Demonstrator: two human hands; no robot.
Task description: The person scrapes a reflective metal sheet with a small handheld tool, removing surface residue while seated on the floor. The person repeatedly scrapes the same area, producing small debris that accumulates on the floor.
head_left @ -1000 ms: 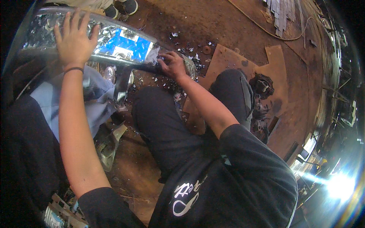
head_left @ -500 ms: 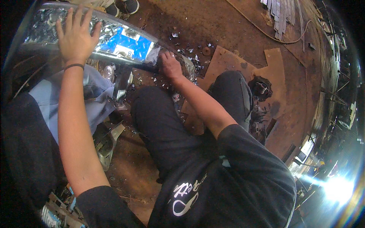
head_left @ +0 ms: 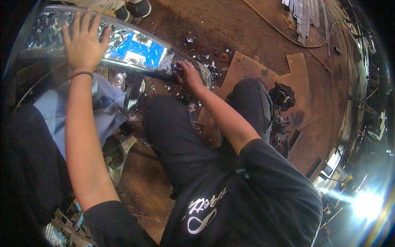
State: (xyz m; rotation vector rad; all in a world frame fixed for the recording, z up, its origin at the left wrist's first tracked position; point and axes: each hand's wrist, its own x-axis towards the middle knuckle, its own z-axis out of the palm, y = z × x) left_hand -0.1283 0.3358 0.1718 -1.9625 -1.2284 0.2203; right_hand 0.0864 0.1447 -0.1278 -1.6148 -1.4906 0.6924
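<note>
A long, curved, shiny metal piece (head_left: 117, 62), like a bumper, stretches across the upper left, partly covered by crinkled silvery film. A blue-and-white printed patch (head_left: 154, 54) lies on that film. My left hand (head_left: 85, 49) rests flat on the film with its fingers spread. Near the piece's right end, my right hand (head_left: 191, 76) has its fingers bent together toward the thumb. Something small and dark shows at those fingertips, too small to name. Torn silvery scraps (head_left: 212, 66) lie on the floor beyond the right end.
Another person's shoes (head_left: 138, 9) stand just beyond the piece; a person in light blue trousers (head_left: 76, 96) is close on my left. At right are flat rusty plates (head_left: 251, 72), a dark greasy metal part (head_left: 282, 96), a hose (head_left: 284, 37) and metal strips (head_left: 303, 16).
My right hand has drawn slightly right and toward me from the film's edge, its fingers turning. My left hand stays spread on the piece.
</note>
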